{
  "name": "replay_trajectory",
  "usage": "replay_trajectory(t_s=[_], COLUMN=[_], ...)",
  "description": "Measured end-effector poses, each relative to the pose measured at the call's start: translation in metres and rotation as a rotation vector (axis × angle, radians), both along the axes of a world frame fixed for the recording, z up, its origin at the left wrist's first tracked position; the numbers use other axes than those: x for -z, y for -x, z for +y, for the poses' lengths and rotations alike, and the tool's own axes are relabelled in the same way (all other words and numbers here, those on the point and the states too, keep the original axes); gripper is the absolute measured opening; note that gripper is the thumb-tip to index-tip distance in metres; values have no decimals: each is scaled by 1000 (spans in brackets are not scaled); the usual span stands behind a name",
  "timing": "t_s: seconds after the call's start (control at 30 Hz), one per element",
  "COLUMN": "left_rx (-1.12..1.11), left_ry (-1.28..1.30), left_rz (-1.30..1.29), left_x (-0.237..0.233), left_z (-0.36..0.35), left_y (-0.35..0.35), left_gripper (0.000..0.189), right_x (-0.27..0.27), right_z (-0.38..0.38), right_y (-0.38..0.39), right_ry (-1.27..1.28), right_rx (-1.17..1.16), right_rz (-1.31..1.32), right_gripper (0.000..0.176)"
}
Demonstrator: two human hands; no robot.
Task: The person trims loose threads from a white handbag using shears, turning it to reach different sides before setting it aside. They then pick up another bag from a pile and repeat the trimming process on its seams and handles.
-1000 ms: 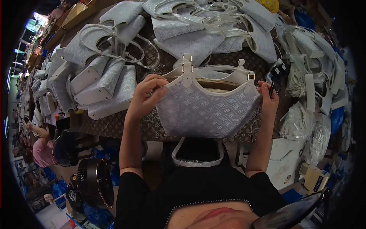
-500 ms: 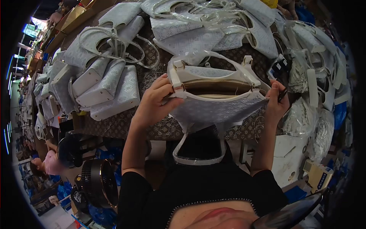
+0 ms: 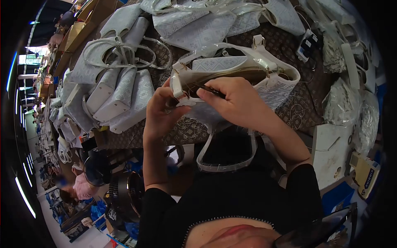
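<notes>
While the left hand (image 3: 161, 109) grips the 9 o'clock end of the white patterned handbag (image 3: 285, 89) at a strap base, the right hand (image 3: 235, 99) is closed around one slim dark tool (image 3: 214, 91), tip at the bag opening. The handbag is at the near edge of the bench (image 3: 300, 109), zipper apart. The right hand and forearm obstruct part of the opening and front panel.

Positions relative to the handbag:
- 6 o'clock: one film-covered strap loop (image 3: 227, 167).
- 7 to 8 o'clock: two dark fans (image 3: 128, 194); beyond them, one person in pink (image 3: 84, 188).
- 9 to 10 o'clock: left bag pile (image 3: 138, 97); overlap prevents an exact count.
- 11 to 12 o'clock: far bag pile (image 3: 202, 31); count likewise uncertain.
- 2 o'clock: one dark item with pale labels (image 3: 307, 43).
- 3 o'clock: clear plastic wrapping (image 3: 343, 103), quantity indistinct.
- 4 o'clock: one lettered carton (image 3: 366, 174).
</notes>
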State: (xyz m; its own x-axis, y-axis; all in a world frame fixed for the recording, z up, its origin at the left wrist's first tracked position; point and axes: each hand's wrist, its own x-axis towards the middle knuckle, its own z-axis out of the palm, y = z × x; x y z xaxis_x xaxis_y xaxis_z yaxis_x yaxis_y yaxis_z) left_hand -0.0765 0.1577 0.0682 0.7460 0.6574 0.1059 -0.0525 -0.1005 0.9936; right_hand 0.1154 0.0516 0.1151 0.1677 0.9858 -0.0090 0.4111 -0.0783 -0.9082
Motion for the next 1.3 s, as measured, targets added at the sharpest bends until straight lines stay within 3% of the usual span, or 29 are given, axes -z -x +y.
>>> replay_trajectory(t_s=[0.13, 0.2, 0.33, 0.4, 0.43, 0.63, 0.93, 1.03, 1.17, 1.27, 1.3], left_rx=[-41, -49, -104, -81, -54, -70, -50, -43, -39, -78, -86], left_ry=[-3, -21, 3, -86, -177, -148, -163, -183, -169, -185, -149], left_rz=[3, 40, 63, 82, 101, 112, 76, 81, 92, 142, 184], left_x=[-1, 2, -3, -5, -5, 0, 2, 1, 1, 0, -2], left_z=[-4, -2, -4, -2, -1, 2, 5, 7, 9, 8, 5], left_y=[-2, 1, -2, -3, -4, -4, -6, -7, -8, -6, -6], left_gripper=[39, 39, 36, 35, 34, 33, 33, 33, 32, 30, 30], right_x=[5, 15, 12, 18, 17, 13, 16, 6, -22, -19, -22], right_z=[20, 25, 32, 36, 36, 35, 35, 28, -7, -43, -55], right_y=[0, -2, -6, -6, -6, -4, -4, 0, -1, -37, -53], right_ry=[122, 174, 273, 286, 287, 257, 253, 125, -171, -479, -460], right_rx=[-44, -84, -135, -148, -149, -86, -65, 43, 154, 289, 391], right_rz=[60, 298, 392, 594, 593, 678, 556, 635, 467, 461, 484], right_gripper=[34, 35, 32, 26, 26, 21, 21, 22, 24, 23, 21])
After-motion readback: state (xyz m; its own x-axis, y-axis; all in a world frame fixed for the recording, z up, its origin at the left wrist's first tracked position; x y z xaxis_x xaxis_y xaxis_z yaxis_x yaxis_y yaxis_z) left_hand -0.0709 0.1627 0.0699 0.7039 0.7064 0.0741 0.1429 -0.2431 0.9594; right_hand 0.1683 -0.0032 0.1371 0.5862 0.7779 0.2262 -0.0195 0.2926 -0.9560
